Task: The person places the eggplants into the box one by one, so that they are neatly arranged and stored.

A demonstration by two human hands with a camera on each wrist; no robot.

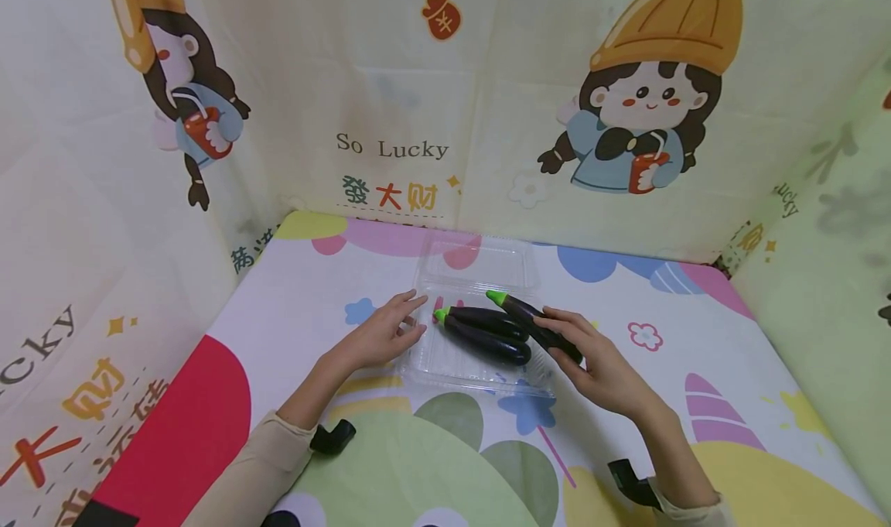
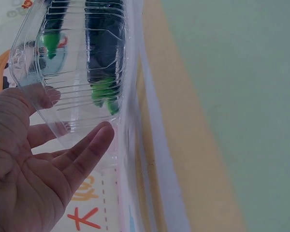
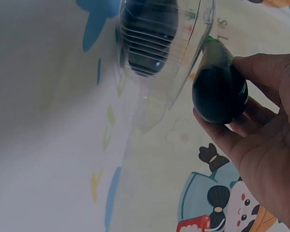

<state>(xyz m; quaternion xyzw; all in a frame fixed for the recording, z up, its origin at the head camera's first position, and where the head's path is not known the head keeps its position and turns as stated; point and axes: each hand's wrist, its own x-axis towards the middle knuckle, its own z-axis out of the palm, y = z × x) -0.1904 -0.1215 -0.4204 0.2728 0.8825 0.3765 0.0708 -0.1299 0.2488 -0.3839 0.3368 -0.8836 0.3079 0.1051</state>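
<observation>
A clear plastic clamshell container [image 1: 445, 364] lies with its lid [image 1: 480, 264] folded back. Two dark eggplants with bright green caps, a front eggplant [image 1: 487, 343] and a rear eggplant [image 1: 487, 320], lie side by side in its base. My right hand [image 1: 592, 357] holds a third eggplant [image 3: 220, 92] by its thick end, between thumb and fingers, tilted over the container's right side with its green cap pointing up and left. At the container's left edge is my left hand [image 1: 379, 332], fingers loosely extended, fingertips [image 2: 105, 128] close to the ribbed wall.
The container rests on a table covered with a colourful printed cloth [image 1: 299, 302]. A printed cloth backdrop [image 1: 487, 179] rises behind the table, with side panels at left and right. Dark wrist mounts [image 1: 332, 437] sit at both sleeves.
</observation>
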